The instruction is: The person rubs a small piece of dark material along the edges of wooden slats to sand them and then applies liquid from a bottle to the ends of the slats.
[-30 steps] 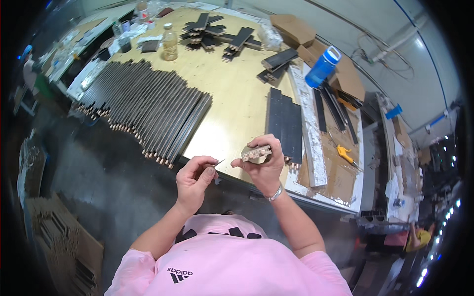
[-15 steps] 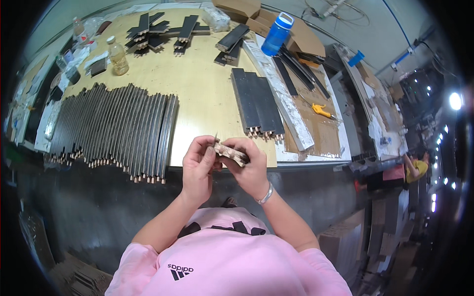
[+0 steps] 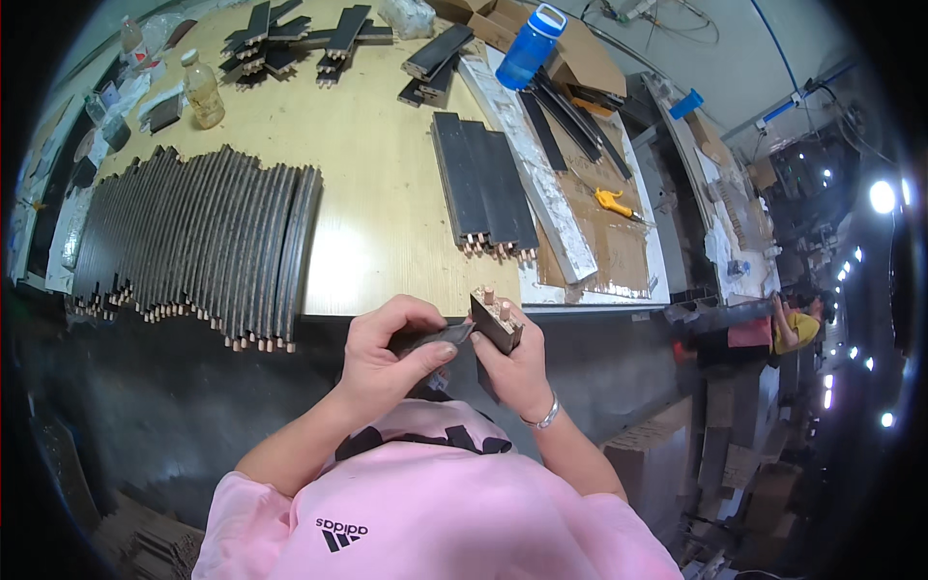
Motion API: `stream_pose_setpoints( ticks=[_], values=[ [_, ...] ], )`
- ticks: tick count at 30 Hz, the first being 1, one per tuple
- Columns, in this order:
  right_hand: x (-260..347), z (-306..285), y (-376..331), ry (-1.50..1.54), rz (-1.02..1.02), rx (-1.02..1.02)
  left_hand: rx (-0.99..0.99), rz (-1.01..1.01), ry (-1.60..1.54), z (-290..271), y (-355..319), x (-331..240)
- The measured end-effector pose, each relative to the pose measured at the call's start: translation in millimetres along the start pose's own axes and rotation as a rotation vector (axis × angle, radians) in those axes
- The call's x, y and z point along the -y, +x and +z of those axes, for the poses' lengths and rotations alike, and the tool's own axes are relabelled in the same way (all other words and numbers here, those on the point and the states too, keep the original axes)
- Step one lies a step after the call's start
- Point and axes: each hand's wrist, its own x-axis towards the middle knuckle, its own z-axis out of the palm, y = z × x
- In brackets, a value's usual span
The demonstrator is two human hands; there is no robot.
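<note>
Far left of the tabletop [image 3: 387, 193]: a long row of dark bars [image 3: 193, 246] is lying side by side, copper pins all pointing at the near edge, probably so the ends are staying easy to check and grab. A bottle [image 3: 203, 89] is standing behind the row, out of the working area.

Left hand [image 3: 387, 358] is sitting just off the near edge, fingers closed on a thin dark strip [image 3: 440, 338], pinching it flat between thumb and forefinger. The strip's free end is pointing at the block, touching or nearly touching it; can't tell which.

Right hand [image 3: 517, 372] is clamped around a short dark block [image 3: 496, 319], holding it upright with two copper pins sticking out on top. It's gripping low, which is keeping the pin end exposed toward the strip. Both hands are working close to the chest, clear of the stock.

Right of centre: a smaller batch of bars [image 3: 483, 184] is lying flat, pins also toward the near edge. A pale board [image 3: 541, 184] is running alongside it. Beyond that, a yellow tool [image 3: 611, 201] is resting on cardboard, and a blue bottle [image 3: 530, 48] is standing at the far side.
</note>
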Motion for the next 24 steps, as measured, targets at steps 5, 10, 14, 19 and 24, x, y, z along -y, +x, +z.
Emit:
stream_pose_setpoints(
  ticks=[5,10,14,19,24],
  values=[
    [-10.6,-13.1,-14.1,0.168,0.110,-0.049,0.103,0.164,0.296,20.7,9.1,12.1],
    [-18.8,-25.0,-16.1,0.175,0.120,-0.084,0.113,0.116,0.335,36.1,19.2,20.8],
    [-30.2,-31.0,-18.2,0.132,0.088,-0.129,0.171,0.073,0.283,43.8,23.3,25.1],
    [-35.7,-37.5,-19.7,0.052,0.074,-0.161,0.227,0.053,0.246,48.3,27.1,29.0],
    [-33.6,-38.2,-19.9,-0.058,0.058,-0.197,0.182,-0.197,0.071,47.4,29.3,31.6]
  ],
)
